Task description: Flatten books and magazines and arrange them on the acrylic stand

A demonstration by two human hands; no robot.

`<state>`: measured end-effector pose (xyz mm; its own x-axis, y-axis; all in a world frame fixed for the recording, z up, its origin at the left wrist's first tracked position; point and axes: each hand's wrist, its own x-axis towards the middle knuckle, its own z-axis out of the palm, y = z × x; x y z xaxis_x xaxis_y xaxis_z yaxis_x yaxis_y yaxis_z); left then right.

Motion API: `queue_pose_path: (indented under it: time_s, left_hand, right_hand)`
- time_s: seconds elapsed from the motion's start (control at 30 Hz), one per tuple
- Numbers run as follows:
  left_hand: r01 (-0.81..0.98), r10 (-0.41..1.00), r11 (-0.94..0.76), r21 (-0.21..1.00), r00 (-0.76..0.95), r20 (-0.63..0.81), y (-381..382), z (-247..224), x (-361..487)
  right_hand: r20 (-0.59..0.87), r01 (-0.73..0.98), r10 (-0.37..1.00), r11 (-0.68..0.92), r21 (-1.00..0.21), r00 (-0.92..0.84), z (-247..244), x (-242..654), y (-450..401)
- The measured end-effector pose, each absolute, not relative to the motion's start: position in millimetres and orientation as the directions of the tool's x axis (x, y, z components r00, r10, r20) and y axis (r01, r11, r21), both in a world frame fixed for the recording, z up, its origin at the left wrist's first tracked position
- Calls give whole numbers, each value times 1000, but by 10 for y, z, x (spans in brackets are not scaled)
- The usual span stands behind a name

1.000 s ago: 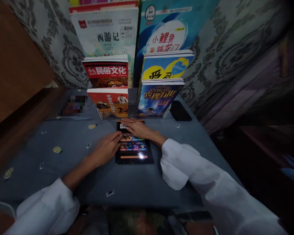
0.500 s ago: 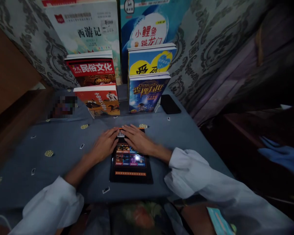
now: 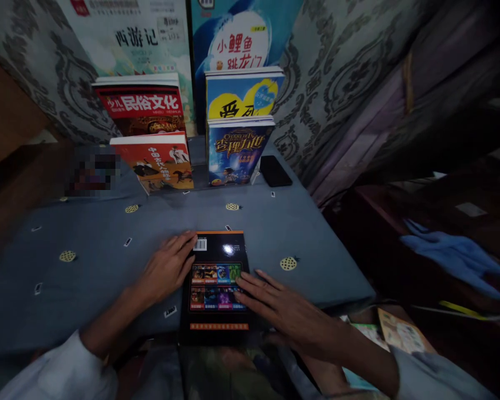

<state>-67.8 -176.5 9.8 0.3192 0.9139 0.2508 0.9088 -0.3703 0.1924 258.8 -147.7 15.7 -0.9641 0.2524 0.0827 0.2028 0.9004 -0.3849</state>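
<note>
A black book (image 3: 219, 253) lies flat at the front edge of the table, with a barcode, an orange strip and rows of small coloured pictures on its cover. My left hand (image 3: 166, 265) rests along its upper left edge, fingers stretched out and the fingertips at the barcode corner. On the other side, my right hand (image 3: 281, 303) has its fingers spread, the tips touching the right part of the cover. Neither hand is wrapped round the book.
Two stacks of upright books stand at the back, a red-orange book (image 3: 160, 164) in front on the left and a dark blue book (image 3: 235, 155) on the right. Beside them lies a black phone (image 3: 275, 171). Blue cloth (image 3: 450, 258) lies off the table's right side.
The book has slid toward me, uncovering a printed label on the tablecloth. My right hand has moved from the book's top to its right side; my left stays at the upper left.
</note>
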Motion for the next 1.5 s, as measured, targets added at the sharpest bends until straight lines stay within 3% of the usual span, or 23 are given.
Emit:
queue_pose_path:
  time_s: [0.17, 0.27, 0.37, 0.47, 0.6, 0.67, 0.8, 0.9, 1.03, 1.17, 1.3, 1.5]
  left_hand:
    - [904, 922, -368, 219, 323, 213, -1867, 97, -676]
    - [891, 931, -359, 278, 321, 173, -1935, 124, -727]
    - [839, 947, -322, 439, 293, 135, -1943, 224, -811]
    - [713, 966, -218, 666, 257, 40, -1885, 375, -888]
    - [571, 992, -45, 820, 119, -29, -1794, 499, -883]
    - [507, 997, -33, 861, 73, -5, -1759, 490, -837]
    - [419, 997, 17, 908, 61, -47, -1697, 363, -785]
    - [469, 994, 90, 879, 8, -106, -1667, 265, -830]
    - [651, 995, 89, 754, -22, -99, -1630, 273, -902]
    - [869, 999, -10, 495, -13, 43, -1512, 355, -905]
    - [955, 967, -138, 261, 74, 242, -1313, 259, -926]
    - [968, 963, -170, 183, 124, 239, -1119, -9, -1056]
  right_hand:
    - [137, 182, 246, 913, -364, -959, 77, 2539, -1486]
    - [271, 84, 206, 911, -403, -940, 212, 2498, -1409]
    - [478, -41, 209, 887, -460, -853, 433, 2411, -1327]
    - [584, 31, 417, 830, -556, -697, 652, 2270, -1217]
    - [512, 206, 742, 634, -745, -432, 821, 2008, -921]
    - [459, 151, 822, 528, -836, -337, 816, 1860, -695]
    - [303, 103, 881, 362, -927, -363, 598, 1603, -225]
    - [206, 290, 894, 336, -896, -398, 334, 1498, -35]
    - [187, 548, 892, 406, -732, -410, 62, 1483, -55]
    - [234, 590, 856, 493, -640, -461, -40, 1515, -132]
    - [295, 603, 811, 577, -551, -505, -67, 1528, -174]
    - [407, 574, 675, 738, -355, -615, -59, 1505, -255]
